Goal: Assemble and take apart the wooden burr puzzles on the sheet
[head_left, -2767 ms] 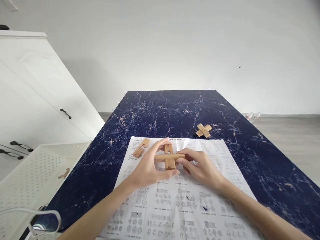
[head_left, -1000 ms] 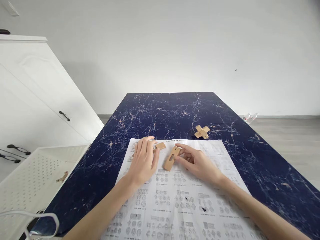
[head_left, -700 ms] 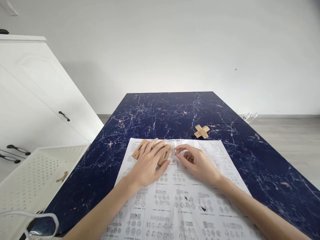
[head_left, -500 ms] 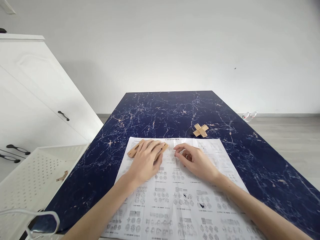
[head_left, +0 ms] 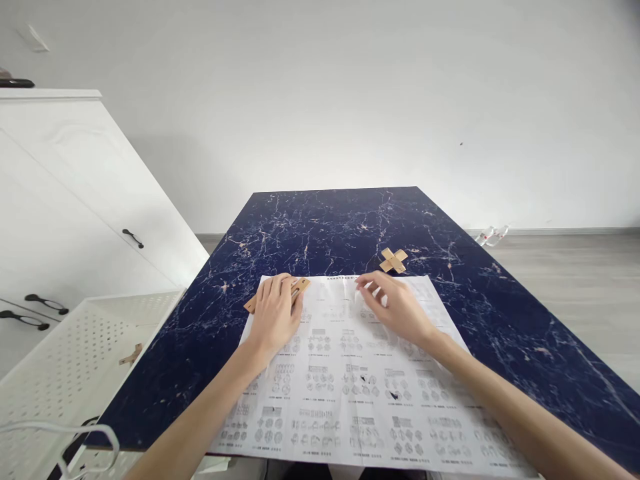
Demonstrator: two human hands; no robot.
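Lying flat under the left hand's (head_left: 274,315) spread fingers, the flat tan wooden puzzle pieces (head_left: 299,287) sit at the white printed instruction sheet's (head_left: 350,373) far left corner; pushed further, they could slide onto the dark blue marbled table (head_left: 325,227). The right hand (head_left: 395,308) hovers loosely curled, empty, nearer the assembled wooden cross puzzle (head_left: 393,260).

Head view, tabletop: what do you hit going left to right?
white perforated tray → flat wooden pieces under the left hand → right hand on the instruction sheet; the wooden cross lies just beyond it.

Bright, even, soft light; sharp centre, wide-angle stretching at the edges.
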